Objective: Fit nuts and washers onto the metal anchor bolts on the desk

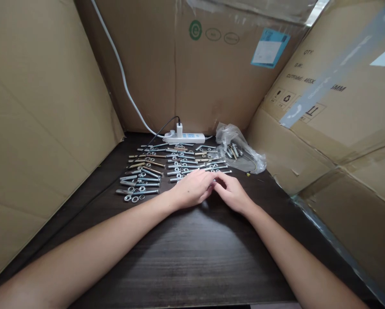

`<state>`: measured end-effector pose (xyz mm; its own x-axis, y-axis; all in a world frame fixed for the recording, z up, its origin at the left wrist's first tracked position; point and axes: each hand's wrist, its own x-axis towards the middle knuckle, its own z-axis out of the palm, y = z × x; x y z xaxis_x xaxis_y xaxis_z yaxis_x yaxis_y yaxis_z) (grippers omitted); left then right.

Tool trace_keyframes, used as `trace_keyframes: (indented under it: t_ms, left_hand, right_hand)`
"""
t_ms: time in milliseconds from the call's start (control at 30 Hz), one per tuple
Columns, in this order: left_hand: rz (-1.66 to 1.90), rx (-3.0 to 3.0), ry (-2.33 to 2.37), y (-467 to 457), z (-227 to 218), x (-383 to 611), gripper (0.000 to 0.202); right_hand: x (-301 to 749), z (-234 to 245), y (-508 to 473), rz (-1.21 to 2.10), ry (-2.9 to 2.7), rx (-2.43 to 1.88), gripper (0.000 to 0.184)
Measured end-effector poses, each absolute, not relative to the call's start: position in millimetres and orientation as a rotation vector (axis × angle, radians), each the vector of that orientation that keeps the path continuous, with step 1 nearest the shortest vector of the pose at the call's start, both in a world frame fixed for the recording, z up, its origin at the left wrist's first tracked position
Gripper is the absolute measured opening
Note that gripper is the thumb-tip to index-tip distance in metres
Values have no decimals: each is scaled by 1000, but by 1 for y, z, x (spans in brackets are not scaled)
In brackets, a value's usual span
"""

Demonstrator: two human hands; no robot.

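Observation:
My left hand (pixel 194 189) and my right hand (pixel 230 189) meet over the middle of the dark table, fingertips together. Both are closed around something small that my fingers mostly hide; I cannot make out what it is. Just beyond them lie rows of silver bolts (pixel 182 162) with sleeves, nuts and washers beside them. To the left, more silver bolts (pixel 140 183) and loose washers (pixel 134 199) are laid out, with brass-coloured bolts (pixel 147 162) farther back. My left hand covers part of the nearest row.
A clear plastic bag (pixel 256 162) holding several bolts lies at the back right. Behind the rows stands a white power strip (pixel 189 137) with a plugged-in charger (pixel 179 129) and a black cable. Cardboard walls (pixel 218 86) enclose the dark table (pixel 186 257) on three sides.

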<state>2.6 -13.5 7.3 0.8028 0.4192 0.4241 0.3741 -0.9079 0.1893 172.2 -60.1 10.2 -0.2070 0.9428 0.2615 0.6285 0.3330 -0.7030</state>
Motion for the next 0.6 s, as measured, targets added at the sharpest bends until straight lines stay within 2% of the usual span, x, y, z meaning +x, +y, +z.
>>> trace_keyframes:
  t_ms: [233,400,600]
  left_hand:
    - [705,2807,757,-11,7,0,20]
    - [571,2866,853,-7,7,-3,32]
    - [630,2811,775,-6,6,-1,29]
  right_hand:
    - [174,8,-61,614,-1826,-1308,23]
    - [179,5,-58,532,-1638,-1297,27]
    - [185,2,-54,540,-1513,-1310,30]
